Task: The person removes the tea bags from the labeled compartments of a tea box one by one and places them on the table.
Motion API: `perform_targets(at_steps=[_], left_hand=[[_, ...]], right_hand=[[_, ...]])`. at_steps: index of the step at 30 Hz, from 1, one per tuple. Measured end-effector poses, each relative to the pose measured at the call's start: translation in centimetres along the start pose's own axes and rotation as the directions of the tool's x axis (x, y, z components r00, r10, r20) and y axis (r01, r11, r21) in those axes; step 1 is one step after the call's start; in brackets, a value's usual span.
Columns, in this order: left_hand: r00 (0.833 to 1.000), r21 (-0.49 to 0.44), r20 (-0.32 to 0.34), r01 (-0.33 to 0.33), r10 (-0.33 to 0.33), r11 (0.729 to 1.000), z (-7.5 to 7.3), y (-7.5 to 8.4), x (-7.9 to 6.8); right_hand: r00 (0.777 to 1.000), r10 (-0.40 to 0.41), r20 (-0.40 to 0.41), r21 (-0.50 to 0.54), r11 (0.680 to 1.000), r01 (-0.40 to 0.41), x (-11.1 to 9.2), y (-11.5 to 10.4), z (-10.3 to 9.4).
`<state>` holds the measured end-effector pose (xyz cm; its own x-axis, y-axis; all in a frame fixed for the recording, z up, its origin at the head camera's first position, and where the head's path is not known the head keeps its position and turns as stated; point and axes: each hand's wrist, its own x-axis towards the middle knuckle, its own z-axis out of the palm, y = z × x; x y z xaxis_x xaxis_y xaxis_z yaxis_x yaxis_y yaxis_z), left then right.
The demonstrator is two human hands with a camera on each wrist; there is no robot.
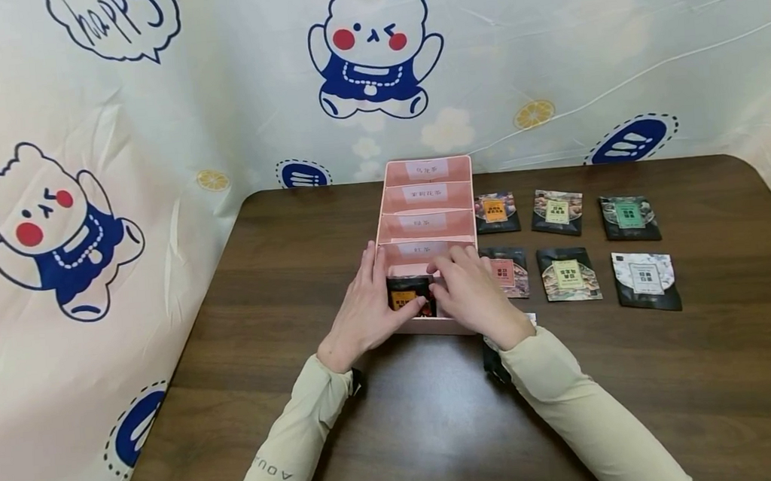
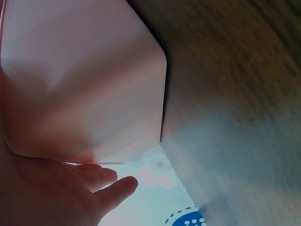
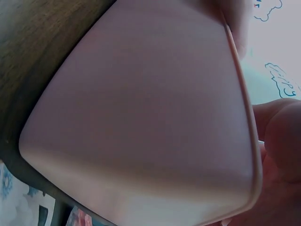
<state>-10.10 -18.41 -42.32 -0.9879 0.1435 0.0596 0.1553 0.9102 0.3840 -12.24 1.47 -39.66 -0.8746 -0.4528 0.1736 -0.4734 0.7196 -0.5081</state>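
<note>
A long pink box [image 1: 436, 326] with several compartments stands on the table, its dividers bearing white labels. In its nearest compartment is a black tea packet [image 1: 404, 298] with an orange label. My left hand [image 1: 364, 314] lies over the box's left side, fingers stretched along the rim and thumb across the packet's front. From the right, my right hand [image 1: 473, 294] reaches over the wall, its bent forefinger and thumb at the packet's right edge. Both wrist views show mostly the outer box walls, which hide the packet.
Right of the box lie two rows of tea packets, among them a green-labelled packet [image 1: 630, 217] and a white-topped packet [image 1: 645, 280]. Another packet [image 1: 531, 318] is partly hidden under my right wrist. A printed curtain [image 1: 245, 93] hangs behind the wooden table [image 1: 723, 380].
</note>
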Motion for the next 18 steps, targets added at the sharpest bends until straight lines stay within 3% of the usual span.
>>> perform_targets(at_steps=[18], left_hand=[[1.000, -0.020, 0.002, 0.013, -0.013, 1.000, 0.00, -0.02, -0.03]], right_hand=[[0.997, -0.018, -0.079, 0.032, 0.999, 0.021, 0.04, -0.02, 0.56]])
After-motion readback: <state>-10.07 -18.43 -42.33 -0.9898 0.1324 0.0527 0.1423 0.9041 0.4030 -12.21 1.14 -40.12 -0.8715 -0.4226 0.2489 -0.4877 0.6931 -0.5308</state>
